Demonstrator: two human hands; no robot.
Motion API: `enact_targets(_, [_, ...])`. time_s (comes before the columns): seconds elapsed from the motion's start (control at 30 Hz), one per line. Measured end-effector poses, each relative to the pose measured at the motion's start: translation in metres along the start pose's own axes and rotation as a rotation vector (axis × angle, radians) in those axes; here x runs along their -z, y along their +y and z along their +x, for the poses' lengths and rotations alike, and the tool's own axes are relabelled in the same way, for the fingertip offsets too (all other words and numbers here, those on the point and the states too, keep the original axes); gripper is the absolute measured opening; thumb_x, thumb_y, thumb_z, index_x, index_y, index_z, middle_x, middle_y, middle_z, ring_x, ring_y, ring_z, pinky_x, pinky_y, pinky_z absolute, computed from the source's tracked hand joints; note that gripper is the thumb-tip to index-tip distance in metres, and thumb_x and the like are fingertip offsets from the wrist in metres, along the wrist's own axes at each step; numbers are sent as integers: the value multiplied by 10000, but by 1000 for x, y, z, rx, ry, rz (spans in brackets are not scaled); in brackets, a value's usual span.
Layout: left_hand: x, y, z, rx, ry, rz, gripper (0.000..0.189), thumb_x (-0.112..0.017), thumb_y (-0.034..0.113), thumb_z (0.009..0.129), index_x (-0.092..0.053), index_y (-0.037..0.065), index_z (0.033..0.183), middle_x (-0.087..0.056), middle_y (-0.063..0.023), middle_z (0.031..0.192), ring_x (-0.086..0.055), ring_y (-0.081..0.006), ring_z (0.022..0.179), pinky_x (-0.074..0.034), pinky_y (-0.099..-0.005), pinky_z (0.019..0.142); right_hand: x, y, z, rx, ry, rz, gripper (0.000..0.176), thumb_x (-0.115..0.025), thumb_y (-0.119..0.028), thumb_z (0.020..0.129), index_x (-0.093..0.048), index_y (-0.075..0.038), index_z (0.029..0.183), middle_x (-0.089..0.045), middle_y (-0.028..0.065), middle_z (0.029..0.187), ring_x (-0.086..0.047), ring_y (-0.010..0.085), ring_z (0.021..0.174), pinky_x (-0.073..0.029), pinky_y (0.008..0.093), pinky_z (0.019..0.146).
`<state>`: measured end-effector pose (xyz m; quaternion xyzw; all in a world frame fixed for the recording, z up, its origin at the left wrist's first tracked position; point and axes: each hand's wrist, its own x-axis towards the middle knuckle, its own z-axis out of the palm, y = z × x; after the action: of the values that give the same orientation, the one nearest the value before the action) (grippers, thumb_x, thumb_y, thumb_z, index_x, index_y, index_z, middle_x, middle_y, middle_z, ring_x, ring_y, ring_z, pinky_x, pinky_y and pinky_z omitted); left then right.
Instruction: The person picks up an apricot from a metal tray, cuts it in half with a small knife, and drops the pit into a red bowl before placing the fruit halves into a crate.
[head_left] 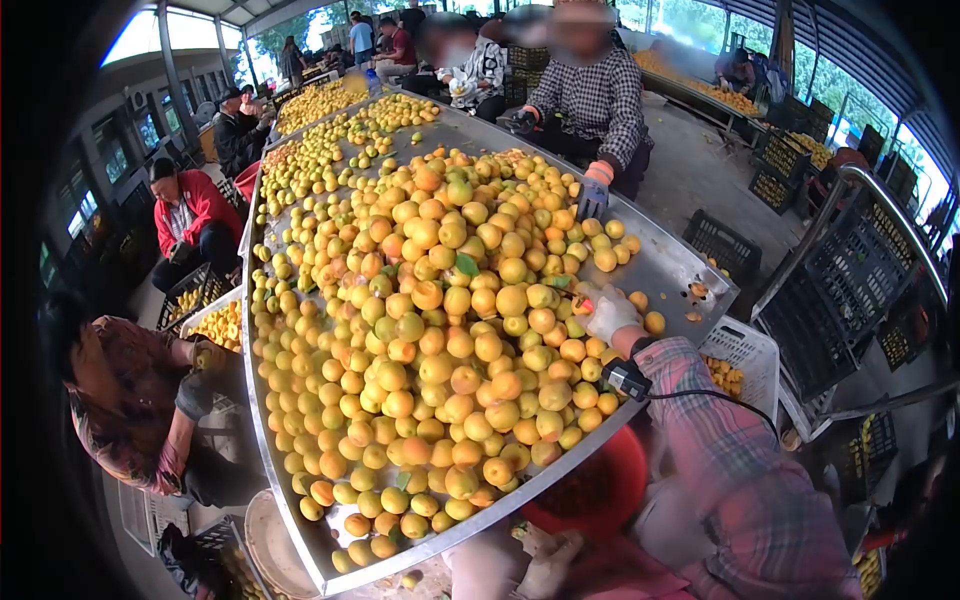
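1. The round yellow-orange fruit (465,380) lies in a broad heap on the metal table (665,262), piled highest in the middle and thinning toward the far left.
2. The 2 hands are well apart. The gloved right hand (607,313) is at the right side of the heap, touching or just beside the fruit there; I cannot tell whether its fingers are closed around 1.
3. The gloved left hand (547,560) is low, on the near side of the table edge, beside the red bucket (628,470). Its fingers are bent, but whether they grip anything cannot be told.
4. Each fruit is probably light enough for 1 hand, with a smooth skin that may slip a little against a glove.
5. The deeper orange ones look riper and are likely softer, so they would bruise under a hard pinch; the yellower ones are probably firmer.
6. The best hold is around the widest part, with thumb and 2 or 3 fingers spread and pressing lightly.
7. Taking from the top or the loose right edge should disturb the pile least; pulling from low down could set others rolling.
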<state>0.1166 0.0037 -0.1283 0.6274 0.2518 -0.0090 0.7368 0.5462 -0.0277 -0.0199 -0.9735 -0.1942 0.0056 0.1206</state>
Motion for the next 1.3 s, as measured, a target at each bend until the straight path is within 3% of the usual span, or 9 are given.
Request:
enact_targets(0.33, [-3, 54, -10, 368, -156, -395, 271, -558, 207, 957, -605, -6, 1118, -661, -56, 973, -603, -122, 885, -468, -252, 816, 5, 11, 1, 179, -33, 124, 524, -655, -316, 776, -493, -176, 1254, -606, 171, 1144, -587, 385, 1029, -490, 456, 845])
enact_targets(0.43, [-9, 55, -11, 183, -20, -272, 166, -628, 188, 880, -713, 48, 856, -605, -52, 727, -563, -172, 761, -457, -308, 690, 6, 18, 7, 240, -84, 205, 529, -654, -329, 776, -490, -174, 1254, -628, 168, 1121, -590, 373, 1034, -490, 445, 832])
enact_targets(0.63, [-9, 56, -10, 175, -11, -251, 111, -640, 150, 852, -710, 69, 821, -583, -26, 746, -480, -171, 828, -408, -306, 737, -35, 44, 15, 575, 14, 319, 382, -635, -260, 818, -556, -103, 1157, -643, 111, 994, -622, 257, 952, -488, 370, 839])
enact_targets(0.67, [-10, 54, -9, 176, -16, -250, 111, -640, 150, 852, -710, 69, 821, -583, -26, 746, -480, -171, 828, -408, -306, 737, -14, 29, -7, 464, -98, 830, 298, -632, -211, 843, -590, -44, 1087, -638, 67, 973, -614, 192, 930, -482, 305, 843])
enact_targets(0.9, [-10, 56, -10, 159, 27, -215, 85, -657, 127, 837, -710, 92, 781, -545, -2, 685, -504, -167, 777, -415, -308, 705, 8, 32, -24, -113, -263, 1167, 348, -644, -155, 828, -600, -77, 1165, -606, 47, 797, -570, 103, 531, -445, 273, 408])
enact_targets(1.03, [-11, 65, -12, 209, 30, -296, 91, -665, 120, 831, -709, 99, 754, -533, 2, 659, -509, -145, 707, -411, -285, 672, -3, 31, -29, 29, -275, 824, 363, -675, -225, 823, -606, -70, 1143, -635, 71, 783, -622, 158, 624, -488, 292, 539])
enact_targets(1.1, [-11, 69, -13, 210, 16, -252, 100, -666, 118, 829, -707, 103, 739, -543, 3, 657, -509, -141, 691, -410, -282, 665, -4, 30, -30, 255, 52, 474, 420, -707, -265, 765, -598, -57, 1114, -665, 129, 891, -655, 266, 792, -515, 366, 708])
enact_targets(1.2, [-8, 48, -9, 167, 11, -163, 122, -664, 115, 828, -701, 108, 712, -578, 6, 672, -516, -137, 682, -411, -278, 661, 0, 25, -25, 32, -56, 307, 484, -734, -301, 714, -591, -52, 1104, -672, 154, 961, -631, 337, 936, -496, 407, 826])
enact_targets(1.3, [-5, 45, -11, 184, -17, -180, 135, -657, 127, 845, -700, 87, 723, -625, 7, 711, -536, -123, 709, -419, -270, 670, -3, 27, -28, 117, 44, 447, 434, -681, -248, 757, -584, -61, 1137, -661, 156, 923, -657, 297, 853, -521, 389, 718])
